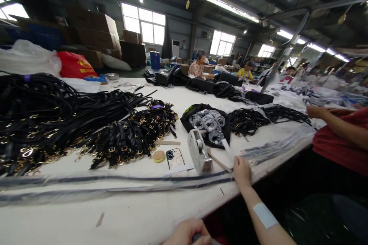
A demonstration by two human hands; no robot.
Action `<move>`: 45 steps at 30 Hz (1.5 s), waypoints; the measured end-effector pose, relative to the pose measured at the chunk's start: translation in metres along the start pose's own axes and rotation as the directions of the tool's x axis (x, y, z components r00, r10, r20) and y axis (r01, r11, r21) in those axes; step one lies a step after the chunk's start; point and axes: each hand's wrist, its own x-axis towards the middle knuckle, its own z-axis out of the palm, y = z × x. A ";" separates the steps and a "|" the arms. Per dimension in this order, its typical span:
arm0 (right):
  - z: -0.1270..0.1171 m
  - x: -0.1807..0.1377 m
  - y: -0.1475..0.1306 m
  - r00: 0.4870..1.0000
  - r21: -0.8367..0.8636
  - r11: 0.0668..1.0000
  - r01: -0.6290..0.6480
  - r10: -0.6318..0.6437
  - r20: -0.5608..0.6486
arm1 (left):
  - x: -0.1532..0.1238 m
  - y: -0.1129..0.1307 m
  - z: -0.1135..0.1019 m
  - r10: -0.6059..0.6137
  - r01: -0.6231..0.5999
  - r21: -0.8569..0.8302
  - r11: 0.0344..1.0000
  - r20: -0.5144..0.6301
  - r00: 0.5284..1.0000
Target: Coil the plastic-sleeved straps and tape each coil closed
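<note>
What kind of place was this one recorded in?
Most likely a factory floor for bag or strap assembly: a long white worktable heaped with black straps, stacked cardboard boxes behind, and other workers seated farther along.

Tape dispenser between phone and right hand

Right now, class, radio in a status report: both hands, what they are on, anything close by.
Right hand flat on bagged strap at table edge. Left hand low, closed on something dark. Tape dispenser and phone beside strap.
</note>
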 end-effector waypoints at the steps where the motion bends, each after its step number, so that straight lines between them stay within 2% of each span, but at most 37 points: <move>1: -0.010 0.002 -0.006 0.997 0.021 1.000 0.003 -0.001 -0.078 | -0.003 0.003 0.000 -0.018 0.019 0.003 1.000 -0.004 1.000; 3: -0.035 0.002 -0.018 0.987 0.064 0.998 0.029 -0.018 -0.158 | -0.009 0.013 -0.001 -0.062 0.062 -0.016 0.998 -0.016 0.998; 5: -0.061 -0.009 -0.032 0.992 0.104 0.992 0.064 -0.053 -0.113 | -0.015 0.024 -0.003 -0.095 0.094 -0.059 0.994 -0.022 0.995; 7: -0.086 -0.028 -0.046 0.995 0.149 0.985 0.088 -0.095 0.041 | -0.018 0.031 -0.004 -0.109 0.108 -0.098 0.989 -0.008 0.994; 9: -0.110 -0.052 -0.059 0.956 0.209 0.973 0.099 -0.151 0.250 | -0.016 0.032 -0.004 -0.114 0.116 -0.150 0.982 0.021 0.993; 11: -0.131 -0.075 -0.068 0.812 0.278 0.956 0.088 -0.231 0.535 | -0.014 0.029 -0.003 -0.127 0.135 -0.203 0.970 0.054 0.990; 12: -0.140 -0.085 -0.071 0.721 0.305 0.949 0.076 -0.264 0.641 | -0.013 0.027 -0.002 -0.133 0.145 -0.224 0.964 0.066 0.989; 14: -0.151 -0.102 -0.074 0.561 0.333 0.940 0.070 -0.313 0.766 | -0.011 0.023 -0.001 -0.140 0.153 -0.267 0.952 0.065 0.988; 15: -0.153 -0.108 -0.074 0.510 0.338 0.937 0.085 -0.332 0.794 | -0.010 0.021 0.000 -0.138 0.150 -0.291 0.945 0.060 0.989; 16: -0.154 -0.114 -0.073 0.485 0.333 0.936 0.113 -0.345 0.804 | -0.009 0.018 0.000 -0.136 0.147 -0.316 0.937 0.056 0.989; 18: -0.152 -0.122 -0.073 0.502 0.293 0.936 0.196 -0.353 0.790 | -0.007 0.014 0.001 -0.151 0.164 -0.364 0.917 0.064 0.986; 20: -0.149 -0.129 -0.073 0.559 0.237 0.929 0.286 -0.362 0.746 | -0.006 0.012 0.002 -0.179 0.198 -0.382 0.903 0.085 0.980; 22: -0.146 -0.136 -0.076 0.594 0.198 0.913 0.357 -0.386 0.706 | -0.005 0.011 0.003 -0.190 0.208 -0.374 0.904 0.086 0.978; 24: -0.142 -0.144 -0.080 0.592 0.195 0.890 0.412 -0.425 0.685 | -0.005 0.013 0.003 -0.194 0.210 -0.361 0.909 0.081 0.978; 27: -0.129 -0.157 -0.085 0.560 0.195 0.854 0.483 -0.472 0.681 | -0.005 0.017 0.003 -0.182 0.196 -0.297 0.934 0.075 0.980; 30: -0.112 -0.161 -0.086 0.565 0.164 0.857 0.488 -0.454 0.690 | -0.005 0.020 0.001 -0.154 0.158 -0.207 0.966 0.034 0.987; 32: -0.107 -0.155 -0.084 0.545 0.197 0.897 0.396 -0.402 0.735 | -0.005 0.021 -0.001 -0.137 0.133 -0.164 0.977 -0.009 0.991; 35: -0.107 -0.144 -0.080 0.420 0.322 0.930 0.174 -0.366 0.830 | -0.006 0.025 -0.003 -0.107 0.102 -0.118 0.988 -0.042 0.993; 36: -0.107 -0.141 -0.079 0.400 0.353 0.929 0.109 -0.366 0.840 | -0.007 0.027 -0.004 -0.095 0.090 -0.108 0.990 -0.044 0.994; 37: -0.106 -0.140 -0.079 0.404 0.377 0.926 0.040 -0.360 0.841 | -0.008 0.030 -0.004 -0.074 0.070 -0.094 0.993 -0.038 0.997; 41: -0.086 -0.147 -0.071 0.490 0.421 0.872 -0.249 -0.261 0.832 | -0.012 0.038 -0.001 0.057 -0.056 0.018 0.998 -0.078 0.995; 43: -0.072 -0.151 -0.064 0.508 0.411 0.852 -0.323 -0.211 0.835 | -0.014 0.038 0.002 0.115 -0.108 0.064 0.992 -0.112 0.987; 45: -0.060 -0.154 -0.057 0.502 0.388 0.847 -0.363 -0.173 0.847 | -0.015 0.036 0.004 0.154 -0.148 0.063 0.987 -0.105 0.982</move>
